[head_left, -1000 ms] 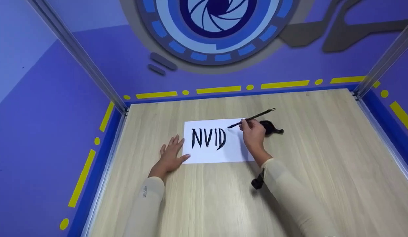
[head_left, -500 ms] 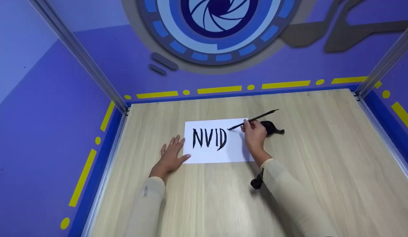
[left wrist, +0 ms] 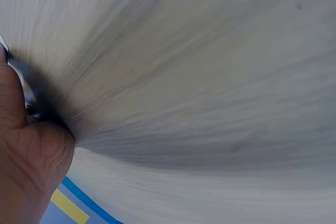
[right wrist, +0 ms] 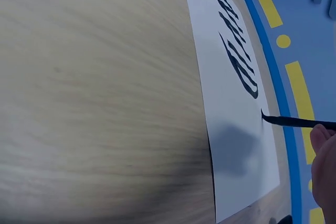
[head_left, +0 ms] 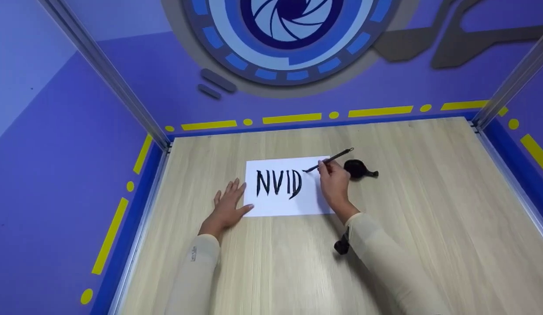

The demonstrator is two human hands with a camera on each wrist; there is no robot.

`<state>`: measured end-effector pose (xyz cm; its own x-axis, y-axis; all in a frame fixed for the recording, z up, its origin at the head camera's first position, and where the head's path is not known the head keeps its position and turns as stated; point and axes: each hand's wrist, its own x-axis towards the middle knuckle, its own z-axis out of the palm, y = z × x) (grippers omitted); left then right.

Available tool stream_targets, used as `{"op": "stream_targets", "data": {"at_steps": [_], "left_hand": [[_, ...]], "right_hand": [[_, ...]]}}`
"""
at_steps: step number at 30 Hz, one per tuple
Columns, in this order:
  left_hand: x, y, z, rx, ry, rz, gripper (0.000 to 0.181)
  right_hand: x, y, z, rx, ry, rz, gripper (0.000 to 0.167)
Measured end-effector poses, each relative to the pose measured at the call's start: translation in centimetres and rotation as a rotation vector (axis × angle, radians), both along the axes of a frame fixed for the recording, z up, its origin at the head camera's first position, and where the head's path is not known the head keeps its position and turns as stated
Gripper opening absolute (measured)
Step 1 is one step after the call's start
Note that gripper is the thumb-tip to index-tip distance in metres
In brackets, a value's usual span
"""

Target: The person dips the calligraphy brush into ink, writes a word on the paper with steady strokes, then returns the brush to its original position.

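Note:
A white sheet of paper (head_left: 271, 208) lies on the table with the black letters NVID (head_left: 278, 183) on it. My right hand (head_left: 335, 183) pinches a dark brush (head_left: 341, 154) with a small loop at its tail. In the right wrist view the tip of the brush (right wrist: 289, 121) meets the paper just past the D, where a short dark mark shows. My left hand (head_left: 227, 208) rests flat at the paper's left edge, fingers spread and thumb on the sheet. The left wrist view shows only part of that hand (left wrist: 31, 156).
Right of my right hand sits a black, rounded dish (head_left: 355, 168) with a spout or handle. The wood-grain table (head_left: 289, 262) is bounded by blue-purple printed walls (head_left: 289, 105) and metal corner posts. A black device (head_left: 341, 246) hangs at my right wrist.
My right hand has shifted slightly left, and the brush's tail has swung left and down. Its tip stays near the top right of the D. The left hand has not moved.

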<state>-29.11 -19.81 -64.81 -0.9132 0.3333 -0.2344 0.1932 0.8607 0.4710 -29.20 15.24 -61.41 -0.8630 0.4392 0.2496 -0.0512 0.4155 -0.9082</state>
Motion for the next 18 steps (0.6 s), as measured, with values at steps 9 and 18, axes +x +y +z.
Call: {"op": "stream_targets", "data": {"at_steps": [9,18], "left_hand": [[0.25,-0.06,0.12,0.022,0.006,-0.003,0.082],[0.15,0.02,0.29,0.026,0.021,-0.016,0.082]], "right_hand": [[0.1,-0.46,-0.09,0.062,0.056,0.042,0.017],[-0.04,-0.46,0.16,0.114,0.085,0.06,0.018]]}}
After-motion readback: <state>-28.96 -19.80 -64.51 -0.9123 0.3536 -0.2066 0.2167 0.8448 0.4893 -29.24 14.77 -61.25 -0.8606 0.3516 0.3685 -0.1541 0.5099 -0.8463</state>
